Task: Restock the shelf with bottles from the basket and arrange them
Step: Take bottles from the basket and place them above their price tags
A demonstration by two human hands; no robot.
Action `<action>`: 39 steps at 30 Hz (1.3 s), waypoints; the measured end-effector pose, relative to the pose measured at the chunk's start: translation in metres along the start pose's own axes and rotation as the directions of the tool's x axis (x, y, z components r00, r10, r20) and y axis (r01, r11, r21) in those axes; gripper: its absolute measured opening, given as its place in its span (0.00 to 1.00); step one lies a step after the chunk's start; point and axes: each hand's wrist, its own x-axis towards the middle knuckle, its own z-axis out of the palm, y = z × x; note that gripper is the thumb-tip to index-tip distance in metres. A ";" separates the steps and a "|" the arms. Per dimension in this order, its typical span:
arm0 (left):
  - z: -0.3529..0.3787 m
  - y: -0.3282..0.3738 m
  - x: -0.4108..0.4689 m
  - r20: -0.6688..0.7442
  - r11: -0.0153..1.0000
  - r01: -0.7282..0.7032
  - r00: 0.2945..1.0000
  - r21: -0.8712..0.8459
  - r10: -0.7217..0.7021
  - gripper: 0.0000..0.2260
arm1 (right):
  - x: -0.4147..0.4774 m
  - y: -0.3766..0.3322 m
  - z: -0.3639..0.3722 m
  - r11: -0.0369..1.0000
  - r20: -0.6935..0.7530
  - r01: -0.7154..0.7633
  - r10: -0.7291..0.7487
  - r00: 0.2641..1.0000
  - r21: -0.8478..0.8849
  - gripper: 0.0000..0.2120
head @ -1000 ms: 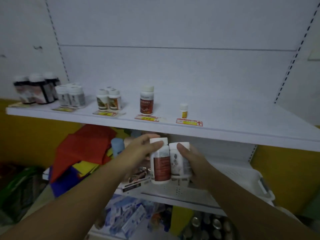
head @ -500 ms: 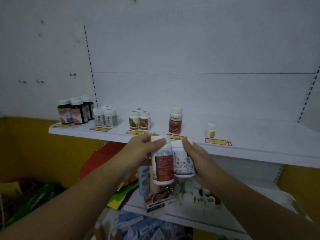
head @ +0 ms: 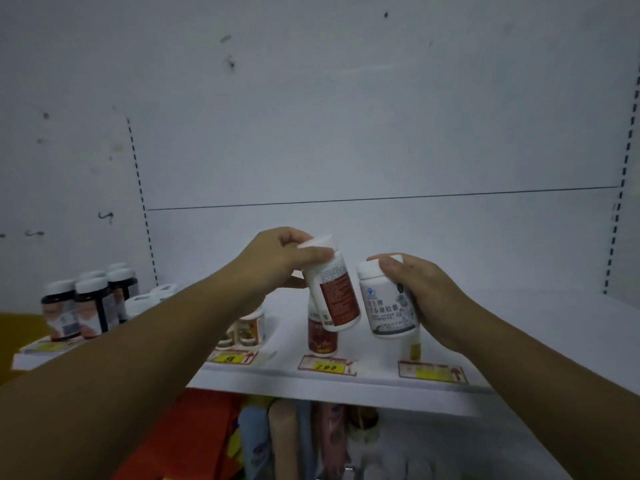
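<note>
Left hand closed on a tilted red-labelled bottle, held above a matching bottle on the shelf, right hand closed on a white bottle just beside it.

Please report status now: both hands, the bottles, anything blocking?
Left hand shut on red-label bottle, tilted above shelf. Right hand shut on white bottle. Matching red bottle stands directly beneath.

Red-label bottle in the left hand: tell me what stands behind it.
Behind the held bottle stands a matching red-label bottle on the shelf, above a price tag. Its cap and upper half are covered.
</note>
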 end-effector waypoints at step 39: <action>0.062 -0.008 0.125 0.643 0.518 -0.484 0.744 0.705 -0.181 0.10 | 0.029 0.037 -0.038 0.986 -0.135 -0.086 0.067 0.989 -0.144 0.28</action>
